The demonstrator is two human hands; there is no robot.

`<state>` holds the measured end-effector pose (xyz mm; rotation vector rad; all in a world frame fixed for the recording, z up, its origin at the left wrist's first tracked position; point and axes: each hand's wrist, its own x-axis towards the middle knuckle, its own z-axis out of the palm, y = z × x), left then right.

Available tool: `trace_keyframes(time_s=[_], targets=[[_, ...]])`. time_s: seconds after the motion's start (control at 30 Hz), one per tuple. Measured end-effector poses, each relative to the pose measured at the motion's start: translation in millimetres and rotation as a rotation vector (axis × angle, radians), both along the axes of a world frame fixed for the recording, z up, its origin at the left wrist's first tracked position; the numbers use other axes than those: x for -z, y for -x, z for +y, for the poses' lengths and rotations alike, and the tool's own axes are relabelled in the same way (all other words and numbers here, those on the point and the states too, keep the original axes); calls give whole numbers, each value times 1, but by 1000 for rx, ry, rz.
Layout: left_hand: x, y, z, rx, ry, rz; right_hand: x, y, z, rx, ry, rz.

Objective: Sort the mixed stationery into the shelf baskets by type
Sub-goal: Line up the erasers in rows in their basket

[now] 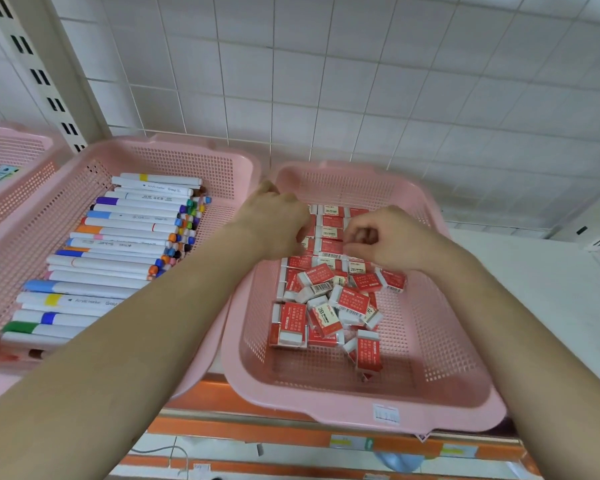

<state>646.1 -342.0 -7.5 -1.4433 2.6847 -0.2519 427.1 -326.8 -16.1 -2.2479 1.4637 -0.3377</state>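
I have both hands in the right-hand basket (pixel 448 358), the rowed erasers (pixel 329 247) lying crosswise between left hand (pixel 277 220) and right hand (pixel 394 241); right fingers (pixel 362 235) are curled narrow, left ones hidden, so I cannot tell either's hold.

"2B" is printed on several red-and-white erasers (pixel 327 233), both between the fingers of the left hand (pixel 274 220) and right hand (pixel 392 237) and nearer than them. "Acrylic marker" and "Grasp" stand on a white marker (pixel 156 187) far left of the fingers. The price sticker (pixel 386 415) on the basket (pixel 291 405) is too blurred to read
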Motion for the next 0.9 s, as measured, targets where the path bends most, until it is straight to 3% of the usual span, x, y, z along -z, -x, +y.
trace_keyframes(time_s=[0.07, 0.13, 0.23, 0.37, 0.6, 0.77, 0.9], targets=[[1, -1, -1, 60, -10, 29, -5, 14, 5, -18, -181, -80], [2, -2, -2, 140, -55, 50, -5, 17, 6, -63, -333, -24], [2, -1, -3, 218, -122, 3, -2, 12, 4, -129, -382, 120], [2, -1, -4, 216, -156, -32, 0, 14, 5, -104, -412, 75], [0, 3, -1, 190, -141, -7, -1, 15, 6, -73, -359, -10], [4, 14, 2, 140, -28, 44, -6, 16, 7, 31, -243, -234], [7, 14, 0, 109, -70, 144, -11, 17, 9, 37, -168, -326]])
